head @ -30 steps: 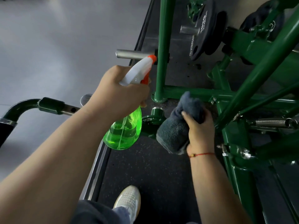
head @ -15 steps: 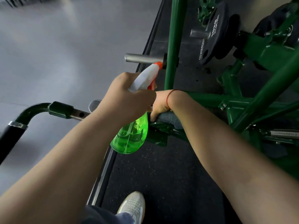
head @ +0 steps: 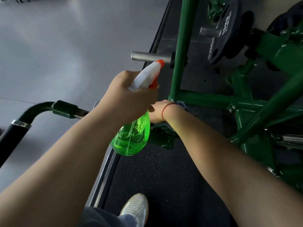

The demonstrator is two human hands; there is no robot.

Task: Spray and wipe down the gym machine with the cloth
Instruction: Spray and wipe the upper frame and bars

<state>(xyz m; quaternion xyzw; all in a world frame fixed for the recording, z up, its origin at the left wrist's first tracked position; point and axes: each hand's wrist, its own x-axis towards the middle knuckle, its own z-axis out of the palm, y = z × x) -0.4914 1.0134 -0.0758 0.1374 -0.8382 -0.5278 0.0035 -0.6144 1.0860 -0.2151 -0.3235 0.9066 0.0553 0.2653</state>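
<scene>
The green machine frame (head: 213,99) is being wiped only at its low corner joint; most of it seems left to do. The left hand (head: 131,99) is gripping the spray bottle (head: 132,138). The right hand (head: 157,113) is lying on the grey cloth (head: 181,104) there, but its fingers are hidden and I cannot tell its grip.

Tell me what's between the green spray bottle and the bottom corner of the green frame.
The right hand, resting on the grey cloth, fills that gap in the head view; its fingers are hidden behind the left hand gripping the spray bottle.
</scene>
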